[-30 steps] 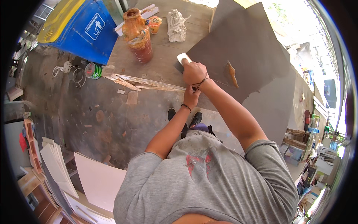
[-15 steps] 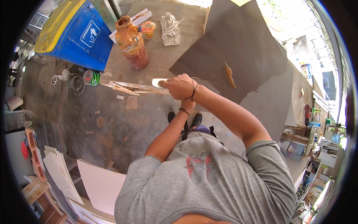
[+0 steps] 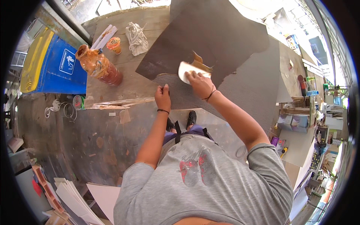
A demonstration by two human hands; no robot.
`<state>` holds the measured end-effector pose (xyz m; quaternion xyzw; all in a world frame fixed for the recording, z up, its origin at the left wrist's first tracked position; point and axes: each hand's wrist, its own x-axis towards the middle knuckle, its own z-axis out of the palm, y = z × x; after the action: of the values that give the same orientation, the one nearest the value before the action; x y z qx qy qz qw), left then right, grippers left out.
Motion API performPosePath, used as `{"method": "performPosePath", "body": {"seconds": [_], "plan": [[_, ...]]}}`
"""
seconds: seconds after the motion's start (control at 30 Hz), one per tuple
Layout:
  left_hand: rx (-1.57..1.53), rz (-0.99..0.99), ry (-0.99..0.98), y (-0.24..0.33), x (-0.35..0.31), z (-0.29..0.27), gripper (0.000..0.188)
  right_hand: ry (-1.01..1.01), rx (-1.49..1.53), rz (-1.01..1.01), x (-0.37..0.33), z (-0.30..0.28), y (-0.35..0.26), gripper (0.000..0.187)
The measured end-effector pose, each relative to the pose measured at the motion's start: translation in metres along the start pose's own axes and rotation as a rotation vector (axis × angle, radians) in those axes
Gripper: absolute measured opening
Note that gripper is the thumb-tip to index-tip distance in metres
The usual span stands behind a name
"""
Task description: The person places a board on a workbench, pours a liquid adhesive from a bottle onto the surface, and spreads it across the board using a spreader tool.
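Note:
My right hand (image 3: pixel 201 85) grips a white flat spreader (image 3: pixel 184 71), its blade against a patch of amber glue (image 3: pixel 198 59) on a large dark grey sheet (image 3: pixel 221 33). A wet-looking area of the sheet is darker than its right part. At the sheet's near left edge, my left hand (image 3: pixel 162 99) is closed with thumb and fingertips together; whether the edge is between them cannot be made out. Left of it, a glue-smeared orange-brown bottle (image 3: pixel 100 67) stands on the wooden table (image 3: pixel 131 80).
An orange cup (image 3: pixel 114 45) and a bundle of whitish cord (image 3: pixel 137 39) sit at the back left. Beyond the table's left side stands a blue bin (image 3: pixel 62 71) with a yellow lid. The table's near edge is splintered (image 3: pixel 123 104). White boards (image 3: pixel 101 197) lean behind me at left.
My right hand has carried the spreader right, from the table's near edge onto the glue on the sheet. My left hand has come apart from it to the sheet's edge. The view has shifted right.

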<state>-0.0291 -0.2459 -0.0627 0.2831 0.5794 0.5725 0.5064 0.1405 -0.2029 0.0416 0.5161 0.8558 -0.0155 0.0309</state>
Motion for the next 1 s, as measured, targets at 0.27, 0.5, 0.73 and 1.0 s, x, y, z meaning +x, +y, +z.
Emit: {"method": "performPosePath", "body": {"seconds": [0.27,0.5,0.73,1.0], "plan": [[0.169,0.04,0.103,-0.002,-0.003,0.01,0.031,-0.041,0.174,0.349,0.031,-0.048,0.088,0.042],[0.479,0.189,0.077,-0.007,-0.033,0.011,0.049,-0.102,0.217,0.166,0.046,-0.045,0.019,0.034],[0.448,-0.001,-0.03,-0.001,-0.035,0.015,0.056,-0.173,0.241,-0.174,0.057,-0.04,-0.054,0.036],[0.383,0.361,0.194,-0.044,-0.025,0.016,0.054,-0.24,0.148,-0.534,0.054,-0.045,-0.117,0.037]]}}
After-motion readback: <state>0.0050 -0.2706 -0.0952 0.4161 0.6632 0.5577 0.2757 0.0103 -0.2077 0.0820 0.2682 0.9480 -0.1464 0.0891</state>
